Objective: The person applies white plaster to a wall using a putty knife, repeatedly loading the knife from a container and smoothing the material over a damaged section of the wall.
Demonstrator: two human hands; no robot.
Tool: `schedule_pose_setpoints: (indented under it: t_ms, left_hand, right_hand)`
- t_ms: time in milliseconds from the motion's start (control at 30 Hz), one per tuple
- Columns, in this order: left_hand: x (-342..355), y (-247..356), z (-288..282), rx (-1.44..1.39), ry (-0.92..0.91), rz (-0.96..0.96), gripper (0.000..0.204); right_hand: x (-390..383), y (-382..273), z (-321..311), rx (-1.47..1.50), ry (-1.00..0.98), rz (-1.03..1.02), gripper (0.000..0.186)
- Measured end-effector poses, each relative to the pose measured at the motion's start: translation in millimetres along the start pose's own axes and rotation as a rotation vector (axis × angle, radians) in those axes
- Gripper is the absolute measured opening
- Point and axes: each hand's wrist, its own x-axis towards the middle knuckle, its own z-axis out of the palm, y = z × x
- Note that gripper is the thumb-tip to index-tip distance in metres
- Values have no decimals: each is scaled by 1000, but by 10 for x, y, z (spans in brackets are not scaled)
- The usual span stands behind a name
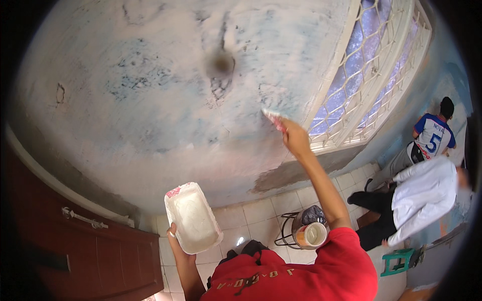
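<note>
My right hand (295,138) is raised and shut on a small flat tool with a pink handle (273,119); its blade touches the patchy white and blue wall (150,90) just left of the window. My left hand (174,241) holds a white rectangular tray (193,220) from below, by its near end. The tray is coated inside with white paste and tilted toward the wall. My red sleeve and shirt (301,276) fill the lower edge.
A window with a white lattice grille (371,75) is at the right. A bucket (311,233) sits on a metal stool (287,226) on the tiled floor (251,215). A brown door (75,241) is at the left. Two other people (424,193) work at the right, near a green stool (396,261).
</note>
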Motion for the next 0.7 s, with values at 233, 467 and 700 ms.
schedule_pose_setpoints:
  t_ms: [233, 467, 700]
  left_hand:
    - [-86, 25, 15, -3, 39, -20, 83]
    - [8, -11, -136, -65, 16, -45, 78]
    - [21, 83, -190, -50, 51, -40, 81]
  right_hand:
    - [1446, -762, -711, -212, 338, -391, 42]
    - [-274, -597, 780, -56, -243, -103, 42]
    - [724, -1221, 188, -103, 177, -372, 50]
